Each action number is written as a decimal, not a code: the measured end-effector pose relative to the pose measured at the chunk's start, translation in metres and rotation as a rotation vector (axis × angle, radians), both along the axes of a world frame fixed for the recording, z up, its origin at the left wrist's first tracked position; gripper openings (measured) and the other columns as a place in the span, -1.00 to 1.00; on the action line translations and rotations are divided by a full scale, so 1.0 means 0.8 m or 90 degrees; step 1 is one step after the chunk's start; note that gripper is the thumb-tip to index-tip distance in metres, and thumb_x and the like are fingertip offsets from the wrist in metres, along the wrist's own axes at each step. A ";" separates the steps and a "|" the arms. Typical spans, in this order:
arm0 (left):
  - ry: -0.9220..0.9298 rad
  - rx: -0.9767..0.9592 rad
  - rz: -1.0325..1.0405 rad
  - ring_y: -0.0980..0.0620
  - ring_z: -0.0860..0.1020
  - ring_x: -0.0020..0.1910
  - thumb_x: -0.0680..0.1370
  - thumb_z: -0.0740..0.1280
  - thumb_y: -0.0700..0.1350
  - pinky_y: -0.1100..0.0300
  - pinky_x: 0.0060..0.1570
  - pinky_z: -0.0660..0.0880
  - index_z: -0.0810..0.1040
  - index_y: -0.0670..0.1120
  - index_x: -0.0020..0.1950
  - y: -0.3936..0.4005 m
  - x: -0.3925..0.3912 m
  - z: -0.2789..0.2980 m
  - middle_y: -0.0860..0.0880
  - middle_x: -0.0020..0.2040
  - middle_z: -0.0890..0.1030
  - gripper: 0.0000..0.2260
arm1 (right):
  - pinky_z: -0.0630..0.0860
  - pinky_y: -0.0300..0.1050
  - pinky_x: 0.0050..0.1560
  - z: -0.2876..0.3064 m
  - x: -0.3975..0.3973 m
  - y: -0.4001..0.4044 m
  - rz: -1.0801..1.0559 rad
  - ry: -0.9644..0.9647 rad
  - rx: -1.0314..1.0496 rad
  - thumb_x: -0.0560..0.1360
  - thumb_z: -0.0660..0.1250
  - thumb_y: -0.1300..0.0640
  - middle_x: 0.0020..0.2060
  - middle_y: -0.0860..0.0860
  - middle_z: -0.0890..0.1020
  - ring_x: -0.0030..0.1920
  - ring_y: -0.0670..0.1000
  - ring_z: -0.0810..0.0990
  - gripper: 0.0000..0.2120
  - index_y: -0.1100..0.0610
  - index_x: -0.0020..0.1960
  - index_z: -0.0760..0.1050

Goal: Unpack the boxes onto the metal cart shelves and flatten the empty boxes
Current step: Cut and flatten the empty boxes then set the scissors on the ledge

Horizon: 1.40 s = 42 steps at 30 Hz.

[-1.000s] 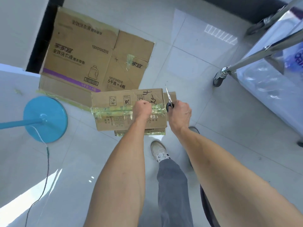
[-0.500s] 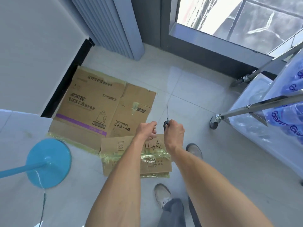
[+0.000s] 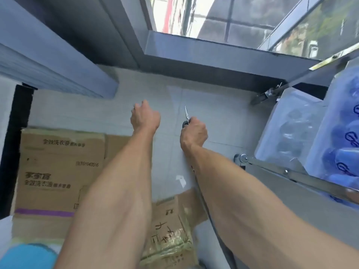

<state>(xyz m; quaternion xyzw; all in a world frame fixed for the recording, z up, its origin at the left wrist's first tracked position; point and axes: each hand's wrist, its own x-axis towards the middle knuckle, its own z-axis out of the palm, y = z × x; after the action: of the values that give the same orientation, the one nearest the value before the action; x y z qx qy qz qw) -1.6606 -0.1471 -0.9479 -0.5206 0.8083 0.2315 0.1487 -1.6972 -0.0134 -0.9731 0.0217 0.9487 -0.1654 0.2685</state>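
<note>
Head camera looks down past 2 bare forearms at a pale tiled floor (image 3: 223,113) below a dark window frame. At far left, a large flattened cardboard box (image 3: 58,171) lies on the floor beside a black baseboard, printed with Chinese text and a purple stripe along its near edge. A blue round object (image 3: 29,255) shows at the bottom left corner. Between the forearms, low in the view, a smaller flattened box (image 3: 171,235) with handwriting and yellowish tape rests partly on the floor, overlapping the larger box's edge. The left hand (image 3: 144,117) hangs above the floor with fingers loosely curled, grip holding nothing. Just to its right, the right hand (image 3: 194,133) has its grip closed around the black handles of scissors (image 3: 186,115), whose blades are together and point away from the person. At right stands the metal cart (image 3: 291,175), with plastic-wrapped packs of blue-capped bottles (image 3: 340,133) on its shelves.
</note>
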 end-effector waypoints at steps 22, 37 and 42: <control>-0.034 -0.119 -0.200 -0.21 0.04 0.57 0.55 0.23 -0.18 -0.06 0.33 0.27 0.13 -0.02 0.58 -0.067 -0.213 -0.178 -0.26 0.60 -0.05 -0.39 | 0.19 -0.13 -0.12 -0.152 -0.239 -0.086 0.112 0.247 0.027 0.55 0.27 0.27 -0.09 0.01 0.54 -0.03 0.08 0.45 -0.87 0.06 0.01 0.47; -0.021 -0.100 -0.229 -0.21 0.04 0.56 0.50 0.25 -0.26 -0.04 0.36 0.23 0.24 0.01 0.51 -0.097 -0.290 -0.214 -0.25 0.60 -0.02 -0.42 | 0.22 -0.04 -0.19 -0.171 -0.353 -0.103 0.234 0.219 0.109 0.43 0.12 0.48 0.03 0.13 0.44 -0.18 0.14 0.35 -0.74 0.14 -0.08 0.36; -0.020 -0.079 -0.208 -0.22 0.03 0.57 0.50 0.25 -0.23 -0.05 0.39 0.21 0.20 0.02 0.53 -0.095 -0.277 -0.201 -0.25 0.60 -0.04 -0.39 | 0.29 -0.04 0.07 -0.159 -0.338 -0.098 0.242 0.248 0.097 0.37 0.18 0.40 0.11 0.12 0.46 0.09 0.17 0.41 -0.63 0.14 0.12 0.47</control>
<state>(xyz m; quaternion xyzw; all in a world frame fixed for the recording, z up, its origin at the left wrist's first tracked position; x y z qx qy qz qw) -1.8821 -0.2229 -1.1084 -0.3940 0.8925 0.1457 0.1641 -1.9680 -0.0920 -1.1000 -0.1689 0.9792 -0.0409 0.1051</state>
